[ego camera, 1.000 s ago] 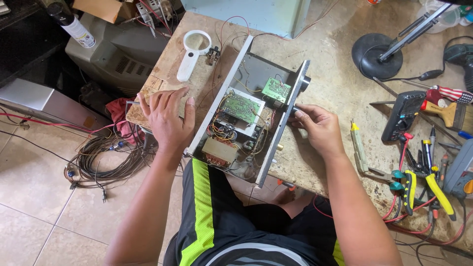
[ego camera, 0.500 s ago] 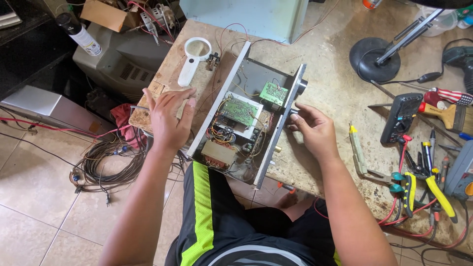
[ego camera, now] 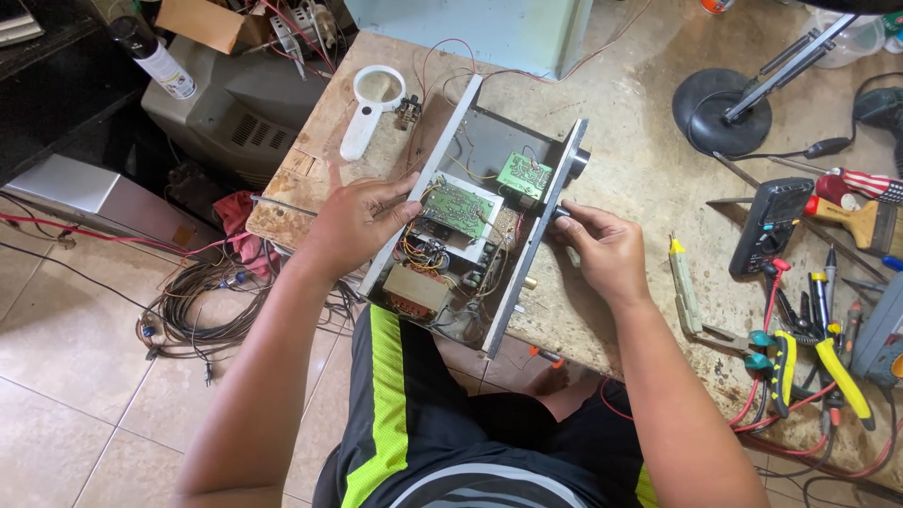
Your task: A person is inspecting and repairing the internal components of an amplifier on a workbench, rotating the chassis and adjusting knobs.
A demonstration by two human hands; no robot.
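1. Table (ego camera: pixel 640 179): worn, stained top, crowded with tools along its right side. The chassis sits at its near edge, and part of it seems to overhang toward the person's lap. Risk: a firm push could tip or slide the unit off.

2. Chassis (ego camera: pixel 489 141): open grey metal case, lying at an angle near the middle of the table, between both hands. Risk: the bare sheet edges could cut a finger that slips along them.

3. Left hand (ego camera: pixel 353 221): palm down on the left wall of the chassis, fingers bent over the rim, bracing it rather than closed round anything. Risk: fingertips lie close to the wiring and could snag a lead.

4. Right hand (ego camera: pixel 607 249): fingers pinched on a small dark knob (ego camera: pixel 562 213) at the front panel. Risk: a hard twist or pull could strain the shaft or shift the unsecured case.

5. Transformer (ego camera: pixel 414 292): orange-brown block at the near end. Risk: heavy part at the overhanging end, adding to the tip hazard.

6. Boards (ego camera: pixel 458 209): two green circuit boards, linked by loose coloured wires. Risk: a jolt could break a solder joint.

7. Magnifier (ego camera: pixel 369 108): white, lying just left of the chassis. Risk: could be knocked off the edge by the left elbow.
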